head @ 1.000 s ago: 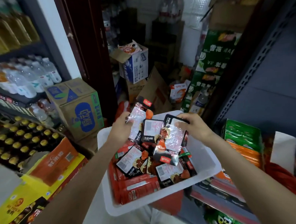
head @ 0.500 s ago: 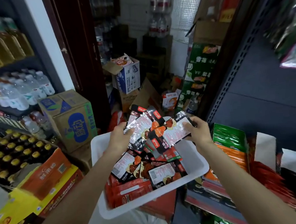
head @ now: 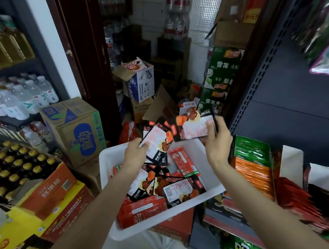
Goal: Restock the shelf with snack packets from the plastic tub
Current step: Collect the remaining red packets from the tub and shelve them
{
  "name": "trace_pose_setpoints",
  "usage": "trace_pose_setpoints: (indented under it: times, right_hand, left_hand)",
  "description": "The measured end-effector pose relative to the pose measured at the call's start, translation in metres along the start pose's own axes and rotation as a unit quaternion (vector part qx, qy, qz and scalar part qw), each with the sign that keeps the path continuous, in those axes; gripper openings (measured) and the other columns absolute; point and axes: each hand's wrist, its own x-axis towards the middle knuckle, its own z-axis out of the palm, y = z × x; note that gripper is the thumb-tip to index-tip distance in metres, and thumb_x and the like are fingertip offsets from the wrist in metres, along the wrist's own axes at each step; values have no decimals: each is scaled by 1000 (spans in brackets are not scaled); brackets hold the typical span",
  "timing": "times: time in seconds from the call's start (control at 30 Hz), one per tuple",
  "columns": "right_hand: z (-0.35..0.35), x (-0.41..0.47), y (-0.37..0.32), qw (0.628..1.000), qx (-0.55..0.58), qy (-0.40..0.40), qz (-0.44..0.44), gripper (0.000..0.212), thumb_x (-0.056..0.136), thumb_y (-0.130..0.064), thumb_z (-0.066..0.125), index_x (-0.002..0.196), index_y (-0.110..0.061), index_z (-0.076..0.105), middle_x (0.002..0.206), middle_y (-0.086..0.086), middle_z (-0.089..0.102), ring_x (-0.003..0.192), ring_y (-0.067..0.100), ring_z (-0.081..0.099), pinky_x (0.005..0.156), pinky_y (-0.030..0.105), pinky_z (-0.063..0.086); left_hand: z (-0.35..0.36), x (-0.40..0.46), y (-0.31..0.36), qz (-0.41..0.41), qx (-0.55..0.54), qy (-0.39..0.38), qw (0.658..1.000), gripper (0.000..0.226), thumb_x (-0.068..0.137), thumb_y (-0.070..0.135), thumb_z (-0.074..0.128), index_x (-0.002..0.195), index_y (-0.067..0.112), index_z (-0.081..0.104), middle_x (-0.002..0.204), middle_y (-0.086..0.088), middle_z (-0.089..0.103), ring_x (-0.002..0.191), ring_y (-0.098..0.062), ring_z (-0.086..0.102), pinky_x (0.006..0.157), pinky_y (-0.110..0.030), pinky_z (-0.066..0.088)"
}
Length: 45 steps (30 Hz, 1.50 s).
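Note:
A white plastic tub (head: 106, 165) sits low in front of me, holding several black and red snack packets (head: 174, 190). My left hand (head: 135, 153) grips a small bunch of black packets (head: 158, 141) above the tub's far rim. My right hand (head: 217, 140) pinches a black packet (head: 195, 126) with a white label, lifted up and to the right toward the dark shelf (head: 292, 108). On the shelf's lower level stand display boxes of green and orange packets (head: 251, 163).
Cardboard drink cartons (head: 74, 129) and crates of yellow-capped bottles (head: 15, 166) crowd the left. Water bottles (head: 25, 95) line a left shelf. Stacked green cases (head: 222, 77) and open boxes (head: 140, 81) fill the doorway behind. Red packets (head: 297, 193) fill the shelf at right.
Both hands have risen out of the tub with packets. The right hand has split off with one packet and moved right toward the shelf; the left keeps its bunch.

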Motion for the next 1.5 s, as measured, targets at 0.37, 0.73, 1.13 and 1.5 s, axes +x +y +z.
trace_pose_setpoints:
  times: [0.37,0.73,1.13,1.5]
  right_hand:
    - [-11,-26,32,934,-91,-296,-177,46,81,11,56,115,-19,67,138,-7,44,133,-2,26,113,14,18]
    - [5,-12,18,943,120,-123,285,45,70,-9,81,104,-13,52,102,5,59,98,20,60,88,35,52]
    - [-6,-10,16,847,302,-237,368,32,95,-37,49,114,-13,59,108,13,65,96,24,63,80,39,55]
    - [-93,9,62,853,374,-163,325,21,99,-7,40,98,-3,61,83,9,73,70,19,69,59,29,59]
  left_hand:
    - [34,-13,19,-36,-126,-62,989,20,98,6,44,84,15,55,86,-8,65,74,-19,60,77,-37,49]
    - [38,-24,12,83,35,-36,995,27,98,15,47,123,15,56,119,-1,62,102,-19,59,89,-32,46]
    - [62,-55,30,325,397,18,858,24,95,30,48,118,24,52,91,-1,69,78,-22,65,62,-29,41]
    - [140,-67,26,461,369,-105,800,57,79,61,54,128,33,56,129,14,58,107,-16,57,70,-26,47]
